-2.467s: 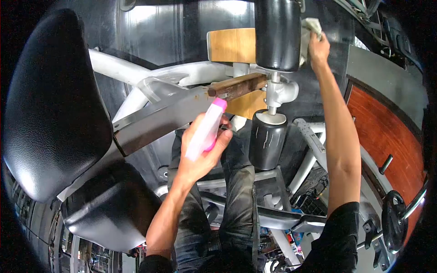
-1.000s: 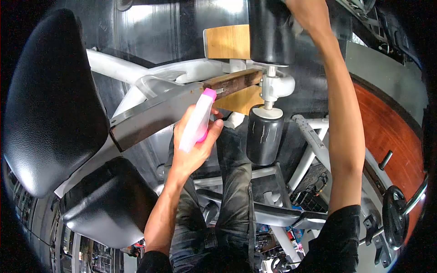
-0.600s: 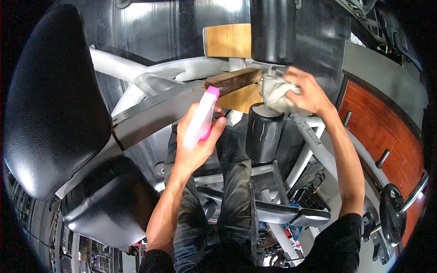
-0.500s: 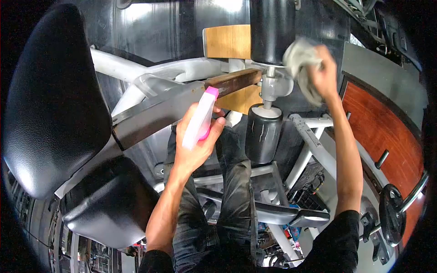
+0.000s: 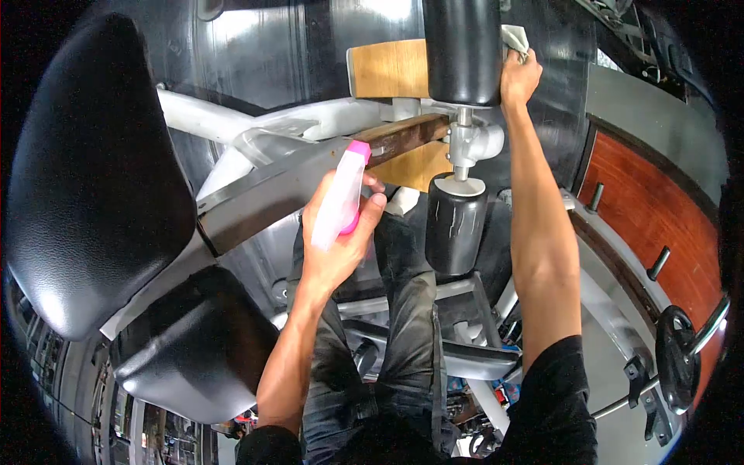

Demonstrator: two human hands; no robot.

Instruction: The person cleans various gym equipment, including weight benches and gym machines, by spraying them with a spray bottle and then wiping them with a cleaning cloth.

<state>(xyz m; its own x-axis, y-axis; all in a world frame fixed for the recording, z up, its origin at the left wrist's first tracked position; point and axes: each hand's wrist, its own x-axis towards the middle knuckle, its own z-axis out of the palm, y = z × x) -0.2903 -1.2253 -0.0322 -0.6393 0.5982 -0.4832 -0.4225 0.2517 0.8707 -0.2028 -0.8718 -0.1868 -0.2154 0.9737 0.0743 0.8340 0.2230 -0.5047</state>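
Note:
My left hand [image 5: 329,263] is wrapped around a spray bottle [image 5: 341,200] with a white head and pink nozzle, held in front of the machine's metal beam. Most of the bottle's body is hidden by the hand. At the upper black padded roller [image 5: 463,54], my right hand [image 5: 521,81] grips a pale cloth [image 5: 515,39] along the roller's right side. Below it, a second black roller [image 5: 456,232] with a cracked surface hangs on the same metal shaft [image 5: 463,147].
Two black padded seats [image 5: 101,186] fill the left side. Wooden panels [image 5: 389,70] lie behind the beam [image 5: 271,190]. To the right are a reddish-brown board [image 5: 643,201], metal pegs [image 5: 659,263] and a black round handle [image 5: 676,356]. My legs [image 5: 403,325] stand under the beam.
My right hand has swung up and left with the cloth, from the open space beside the roller to the roller's side. My left hand with the spray bottle has barely moved.

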